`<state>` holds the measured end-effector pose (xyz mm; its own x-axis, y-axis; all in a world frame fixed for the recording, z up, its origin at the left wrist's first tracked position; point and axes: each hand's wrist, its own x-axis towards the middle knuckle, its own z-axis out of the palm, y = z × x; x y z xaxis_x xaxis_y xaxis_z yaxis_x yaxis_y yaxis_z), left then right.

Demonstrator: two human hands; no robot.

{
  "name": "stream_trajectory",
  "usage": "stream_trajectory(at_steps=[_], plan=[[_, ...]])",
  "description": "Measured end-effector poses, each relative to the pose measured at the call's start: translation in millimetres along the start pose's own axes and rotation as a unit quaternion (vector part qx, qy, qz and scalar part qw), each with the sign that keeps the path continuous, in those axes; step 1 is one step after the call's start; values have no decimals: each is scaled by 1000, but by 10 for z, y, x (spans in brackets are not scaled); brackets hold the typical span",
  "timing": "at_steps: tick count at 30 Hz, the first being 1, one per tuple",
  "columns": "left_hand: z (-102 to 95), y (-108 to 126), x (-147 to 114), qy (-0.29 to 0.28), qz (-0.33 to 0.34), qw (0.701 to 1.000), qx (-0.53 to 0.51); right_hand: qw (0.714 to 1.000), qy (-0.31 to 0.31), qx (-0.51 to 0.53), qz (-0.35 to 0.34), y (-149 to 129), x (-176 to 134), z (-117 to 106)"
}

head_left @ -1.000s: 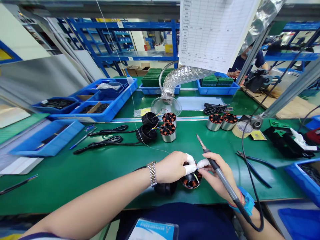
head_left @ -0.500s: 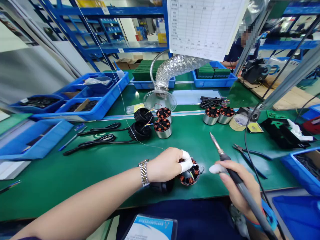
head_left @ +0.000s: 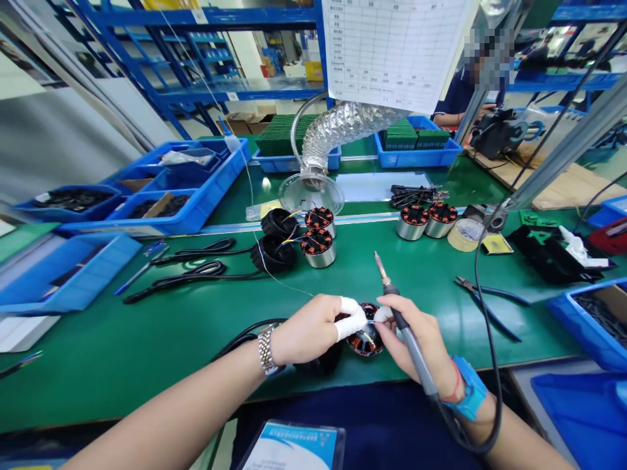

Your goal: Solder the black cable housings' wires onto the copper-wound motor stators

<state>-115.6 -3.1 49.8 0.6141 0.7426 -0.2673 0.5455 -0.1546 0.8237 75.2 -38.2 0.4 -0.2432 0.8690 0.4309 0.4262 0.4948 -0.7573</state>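
A copper-wound motor stator [head_left: 365, 346] sits near the bench's front edge, with thin coloured leads over it. My left hand [head_left: 313, 329], white covers on its fingertips, pinches a thin wire above the stator. A fine strand of solder wire [head_left: 289, 287] runs down from above to this hand. My right hand [head_left: 416, 329] is closed around a soldering iron [head_left: 414, 343], its tip pointing up and away from the stator. The right thumb and a finger come together at the same lead, close to my left fingertips. Partly under my left wrist lies a black round housing [head_left: 321, 362] with its cable.
Two stators [head_left: 318, 247] wired to black housings [head_left: 274, 253] stand ahead, below a fume extractor hood [head_left: 312, 189]. Further right are two more stators [head_left: 411, 223], a tape roll [head_left: 465, 235] and cutting pliers [head_left: 490, 307]. Blue bins [head_left: 215, 196] line the left. A co-worker [head_left: 458, 98] sits behind.
My right hand has moved left with the soldering iron, bringing its fingertips to the lead at the stator. My left hand has shifted slightly left.
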Motion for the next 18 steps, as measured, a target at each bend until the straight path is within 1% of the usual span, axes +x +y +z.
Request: stream_trajectory(at_steps=[2, 4, 6, 9, 12, 15, 17, 18], plan=[[53, -44, -8, 27, 6, 1000, -6, 1000, -7, 1, -5, -6, 16, 14], [88, -46, 19, 42, 15, 999, -6, 1000, 1, 5, 12, 4, 3, -4], [92, -15, 66, 33, 19, 999, 9, 999, 19, 18, 41, 24, -32, -38], [46, 49, 128, 4, 19, 999, 26, 995, 47, 50, 78, 49, -101, -91], [-9, 78, 148, 4, 18, 1000, 16, 992, 62, 65, 93, 49, -167, -154], [-27, 75, 153, -5, 22, 1000, 18, 991, 82, 30, 100, 16, -233, -268], [-19, 75, 161, -14, 33, 999, 31, 991, 93, -28, 93, -19, -289, -382], [-13, 79, 167, -15, 38, 998, 42, 991, 96, -57, 77, -39, -320, -446]])
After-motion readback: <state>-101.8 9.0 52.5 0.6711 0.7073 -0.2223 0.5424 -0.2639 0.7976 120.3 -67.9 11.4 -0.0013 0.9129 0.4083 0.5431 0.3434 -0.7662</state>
